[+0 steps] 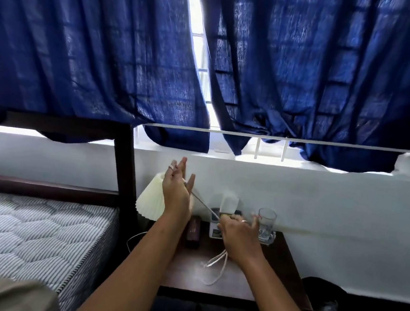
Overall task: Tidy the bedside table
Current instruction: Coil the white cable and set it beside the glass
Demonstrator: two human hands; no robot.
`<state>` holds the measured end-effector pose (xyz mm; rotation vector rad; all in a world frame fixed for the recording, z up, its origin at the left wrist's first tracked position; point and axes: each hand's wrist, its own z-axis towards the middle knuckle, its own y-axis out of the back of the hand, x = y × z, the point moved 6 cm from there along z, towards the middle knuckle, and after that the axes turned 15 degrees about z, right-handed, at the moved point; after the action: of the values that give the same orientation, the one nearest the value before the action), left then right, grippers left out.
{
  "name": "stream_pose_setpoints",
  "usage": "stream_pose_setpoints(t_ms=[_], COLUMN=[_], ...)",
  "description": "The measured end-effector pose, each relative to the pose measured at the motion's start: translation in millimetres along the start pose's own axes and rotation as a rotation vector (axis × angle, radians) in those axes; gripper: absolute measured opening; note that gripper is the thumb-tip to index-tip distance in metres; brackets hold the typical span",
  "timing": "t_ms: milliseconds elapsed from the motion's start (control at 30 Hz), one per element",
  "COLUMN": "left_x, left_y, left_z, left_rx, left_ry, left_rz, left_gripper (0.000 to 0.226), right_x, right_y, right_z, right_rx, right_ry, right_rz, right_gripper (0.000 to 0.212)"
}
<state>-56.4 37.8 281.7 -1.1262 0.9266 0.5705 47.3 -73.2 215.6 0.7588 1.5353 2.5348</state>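
Observation:
A white cable (pixel 203 204) runs taut between my two hands above the dark wooden bedside table (pixel 279 261). My left hand (pixel 177 190) is raised in front of the cream pleated lamp shade (pixel 149 200), fingers spread, with the cable across its palm. My right hand (pixel 238 235) is lower and grips the cable near a white charger plug (pixel 229 202). Loops of the same cable (pixel 215 265) hang from my right hand onto the table top.
A glass mug (pixel 266 224) stands at the table's back right, close to my right hand. A dark brown case (pixel 194 231) and a small white device (pixel 214 230) lie behind my hands. A mattress (pixel 31 234) and dark bedpost (pixel 124 163) sit left; blue curtains (pixel 109 47) hang above.

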Motion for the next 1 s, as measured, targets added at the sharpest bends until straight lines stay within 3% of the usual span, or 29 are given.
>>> stream_pose_setpoints(t_ms=[133, 333, 433, 500, 600, 667, 733, 867, 1000], left_x=[25, 109, 144, 167, 204, 223, 229, 222, 219], left_y=[15, 29, 43, 56, 80, 84, 83, 71, 68], left_z=[13, 23, 30, 37, 45, 45, 54, 68, 56], left_rx=[-0.011, 0.445, 0.595, 0.632, 0.662, 0.723, 0.692, 0.660, 0.642], left_ry=[-0.431, -0.566, -0.433, -0.322, -0.060, 0.193, 0.367, 0.527, 0.707], left_rz=[0.813, 1.543, 1.490, 1.515, 1.503, 1.361, 1.149, 0.853, 0.628], left_gripper=[0.043, 0.040, 0.011, 0.017, 0.028, 0.032, 0.041, 0.046, 0.043], right_x=[8, -14, -27, -40, -66, -67, -68, -72, -88], right_y=[-9, -44, -71, -89, -123, -137, -143, -133, -127], right_z=[9, 32, 42, 42, 42, 48, 60, 80, 86], right_rx=[0.014, -0.093, -0.040, 0.007, 0.087, 0.170, 0.124, 0.084, 0.116], right_ry=[0.054, -0.054, -0.054, -0.065, -0.144, -0.174, -0.168, -0.180, -0.215], right_rz=[0.140, 0.299, 0.286, 0.244, 0.078, 0.046, 0.137, 0.265, 0.224], right_gripper=[0.013, 0.020, 0.021, 0.013, 0.020, 0.017, 0.025, 0.024, 0.044])
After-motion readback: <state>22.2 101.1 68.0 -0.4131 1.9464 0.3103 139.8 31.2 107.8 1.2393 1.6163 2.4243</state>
